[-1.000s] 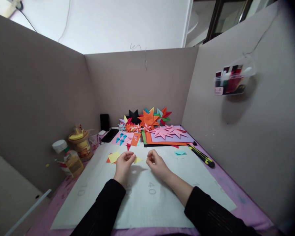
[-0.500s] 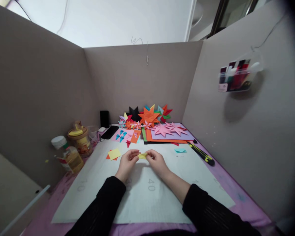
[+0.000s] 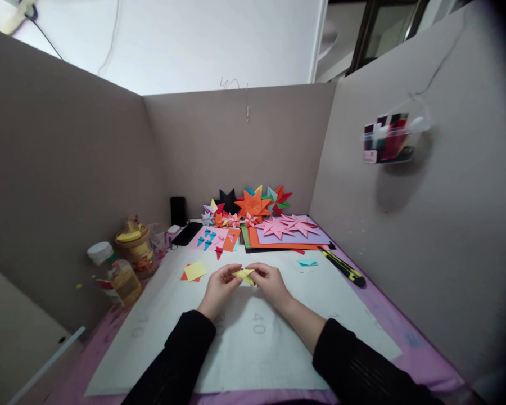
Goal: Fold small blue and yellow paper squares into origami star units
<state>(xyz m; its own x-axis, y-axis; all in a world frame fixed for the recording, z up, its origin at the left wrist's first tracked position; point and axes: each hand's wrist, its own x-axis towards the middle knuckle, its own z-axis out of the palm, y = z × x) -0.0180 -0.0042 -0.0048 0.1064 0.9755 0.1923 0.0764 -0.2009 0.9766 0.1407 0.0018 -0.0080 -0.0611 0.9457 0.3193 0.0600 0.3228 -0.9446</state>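
Between my two hands is a small piece of folded yellow paper (image 3: 245, 276), with creased flaps showing. My left hand (image 3: 221, 287) pinches its left end between thumb and fingers. On the other side my right hand (image 3: 270, 281) grips the right end; its fingertips partly hide the paper. Both hands are just above the white sheet (image 3: 236, 360). To the left lies a flat yellow paper square (image 3: 195, 271) on top of an orange square (image 3: 184, 276). A folded light-blue paper piece (image 3: 307, 262) rests to the right of my hands.
Folded paper stars (image 3: 253, 203) stand along the back, with pink stars (image 3: 275, 227) on stacked coloured sheets (image 3: 253, 238). A yellow-black box cutter (image 3: 343, 268) lies at the right edge. A glue bottle (image 3: 124, 281), a tub (image 3: 137, 250) and a phone (image 3: 187, 233) are at left.
The yellow paper has been turned in my fingers and now shows angled, pointed flaps instead of a flat strip. The whole view has shifted slightly.
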